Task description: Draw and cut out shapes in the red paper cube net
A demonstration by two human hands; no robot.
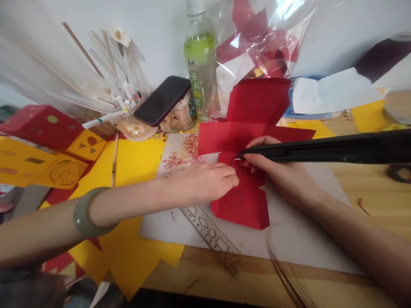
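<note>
A red paper cutout (pixel 248 214), shaped like an unfolded box with pencil drawings on its panels, lies over a white board (pixel 289 239). My left hand (pixel 213 182) rests on its left side with curled fingers, pressing the paper down; the fingertips are partly hidden. My right hand (pixel 272 164) pinches the front of a long black tool (pixel 337 146), which reaches out past the right edge. Its thin bright tip touches or hovers just over the red paper, near my left fingers; which one, I cannot tell. A clear stencil ruler (pixel 208 231) lies partly under my left wrist.
Yellow paper sheets (pixel 128 252) spread at left beside red and yellow paper boxes (pixel 45 124). Behind stand a phone (pixel 163 100) on small pots, a green drink bottle (pixel 199 64) and a clear plastic bag (pixel 266 38). Black tape (pixel 400 173) lies at right.
</note>
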